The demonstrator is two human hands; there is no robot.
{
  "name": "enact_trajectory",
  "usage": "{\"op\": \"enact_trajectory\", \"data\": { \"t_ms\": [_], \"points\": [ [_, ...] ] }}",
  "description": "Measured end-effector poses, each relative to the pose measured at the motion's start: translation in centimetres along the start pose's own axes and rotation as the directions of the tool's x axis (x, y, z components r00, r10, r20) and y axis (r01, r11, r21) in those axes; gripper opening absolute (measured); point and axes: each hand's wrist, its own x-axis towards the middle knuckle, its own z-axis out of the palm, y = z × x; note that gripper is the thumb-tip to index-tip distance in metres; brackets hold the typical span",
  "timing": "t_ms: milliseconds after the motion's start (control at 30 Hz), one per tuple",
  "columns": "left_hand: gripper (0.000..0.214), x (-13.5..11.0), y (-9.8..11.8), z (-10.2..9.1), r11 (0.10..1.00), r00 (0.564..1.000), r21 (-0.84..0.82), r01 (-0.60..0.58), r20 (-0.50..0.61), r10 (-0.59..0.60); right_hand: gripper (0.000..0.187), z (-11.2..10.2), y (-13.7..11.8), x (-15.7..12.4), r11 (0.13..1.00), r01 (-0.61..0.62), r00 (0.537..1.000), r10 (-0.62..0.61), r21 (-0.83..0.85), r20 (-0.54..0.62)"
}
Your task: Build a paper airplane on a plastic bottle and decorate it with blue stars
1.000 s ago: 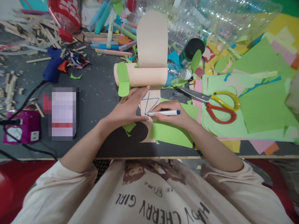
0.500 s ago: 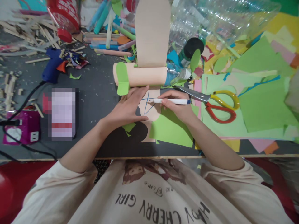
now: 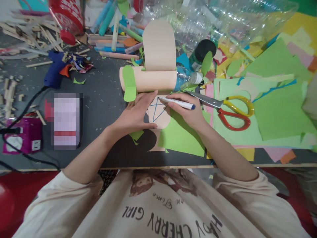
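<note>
A pale peach paper piece lies in front of me, with blue star-like lines on it. My left hand rests on its left side, thumb and fingers spread, holding it down. Pinched in my right hand is a white marker with a blue end, its tip at the upper part of the lines. Just beyond my hands lies a plastic bottle on its side, wrapped in peach paper with a green strip at its left end. A rounded peach flap stands up from the wrap.
Scissors lie on green paper right of my hand. A blue glue gun, a pixelated item and a purple box are at left. Markers, wood sticks, a red bottle and clear plastic crowd the back.
The marker tip has moved away from me, up to the top of the lines, and the marker is more slanted. A further blue line shows. The peach flap's top has come down lower.
</note>
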Motion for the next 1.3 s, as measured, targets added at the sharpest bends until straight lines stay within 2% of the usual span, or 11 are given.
{"op": "enact_trajectory", "data": {
  "t_ms": [567,900,1300],
  "points": [
    [0.105,0.02,0.0,0.03,1.0,1.0,0.016,0.001,-0.005,-0.001,0.012,-0.01,0.02,-0.01,1.0,-0.01,1.0,0.011,-0.03,0.017],
    [0.104,0.0,-0.35,0.23,1.0,0.999,0.002,-0.027,-0.034,0.027,0.011,-0.15,-0.27,0.0,0.999,-0.03,0.997,0.029,0.022,0.067],
    [0.104,0.03,-0.11,0.12,1.0,1.0,0.016,0.001,-0.008,-0.001,0.009,-0.56,-0.33,0.18,1.0,-0.021,0.997,0.022,-0.016,0.075]
  ]
}}
